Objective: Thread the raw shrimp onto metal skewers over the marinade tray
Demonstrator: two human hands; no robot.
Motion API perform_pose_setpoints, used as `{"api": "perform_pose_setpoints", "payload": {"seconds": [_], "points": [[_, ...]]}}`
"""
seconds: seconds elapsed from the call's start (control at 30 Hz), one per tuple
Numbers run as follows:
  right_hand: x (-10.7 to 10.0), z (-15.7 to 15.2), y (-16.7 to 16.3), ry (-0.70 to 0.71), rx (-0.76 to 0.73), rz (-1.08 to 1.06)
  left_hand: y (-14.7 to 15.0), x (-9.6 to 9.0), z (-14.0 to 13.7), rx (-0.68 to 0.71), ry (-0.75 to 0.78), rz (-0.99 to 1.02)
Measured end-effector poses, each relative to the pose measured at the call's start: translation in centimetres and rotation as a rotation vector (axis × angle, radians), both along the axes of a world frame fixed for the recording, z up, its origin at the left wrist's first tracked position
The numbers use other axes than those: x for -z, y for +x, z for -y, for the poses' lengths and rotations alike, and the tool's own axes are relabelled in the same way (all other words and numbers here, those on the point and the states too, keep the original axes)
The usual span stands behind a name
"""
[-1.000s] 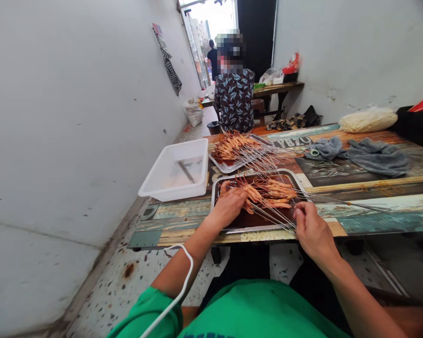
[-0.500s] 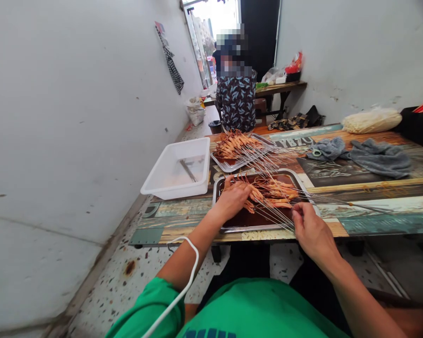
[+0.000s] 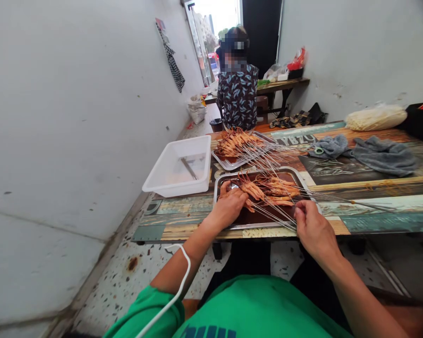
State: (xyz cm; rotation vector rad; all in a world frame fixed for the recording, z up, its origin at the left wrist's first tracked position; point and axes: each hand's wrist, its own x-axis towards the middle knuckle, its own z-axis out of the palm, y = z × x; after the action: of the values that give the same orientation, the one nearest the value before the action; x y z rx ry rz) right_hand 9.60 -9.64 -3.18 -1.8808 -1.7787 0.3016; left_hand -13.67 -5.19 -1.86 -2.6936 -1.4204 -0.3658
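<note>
A metal tray (image 3: 268,226) with dark red sauce holds several metal skewers of thin orange-brown meat (image 3: 255,190) that resembles duck tongues. At the tray's left side, my left hand (image 3: 231,205) curls over a skewered piece near the sauce; its fingertips are partly hidden. My right hand (image 3: 313,225), at the tray's right front corner, pinches the bare ends of metal skewers (image 3: 273,217) whose meat lies by my left hand. Other skewers reach out over the tray's right rim.
Behind stands a second tray (image 3: 229,165) heaped with skewered meat. A white plastic tub (image 3: 178,188) with a metal tool (image 3: 189,168) inside sits left. Grey cloths (image 3: 384,156) and a bagged pale bundle (image 3: 375,117) lie right. A person (image 3: 238,98) sits beyond the table.
My left hand has shifted slightly left and down, uncovering more meat and a shiny spot in the tray. My right hand stays at the skewer ends. The view has shifted slightly.
</note>
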Motion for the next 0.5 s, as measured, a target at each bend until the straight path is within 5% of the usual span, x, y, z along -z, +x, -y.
{"api": "perform_pose_setpoints", "payload": {"seconds": [0.5], "points": [[-0.20, -0.07, -0.10, 0.036, -0.010, -0.006, 0.02, -0.06, 0.23, -0.001, -0.104, 0.012]]}}
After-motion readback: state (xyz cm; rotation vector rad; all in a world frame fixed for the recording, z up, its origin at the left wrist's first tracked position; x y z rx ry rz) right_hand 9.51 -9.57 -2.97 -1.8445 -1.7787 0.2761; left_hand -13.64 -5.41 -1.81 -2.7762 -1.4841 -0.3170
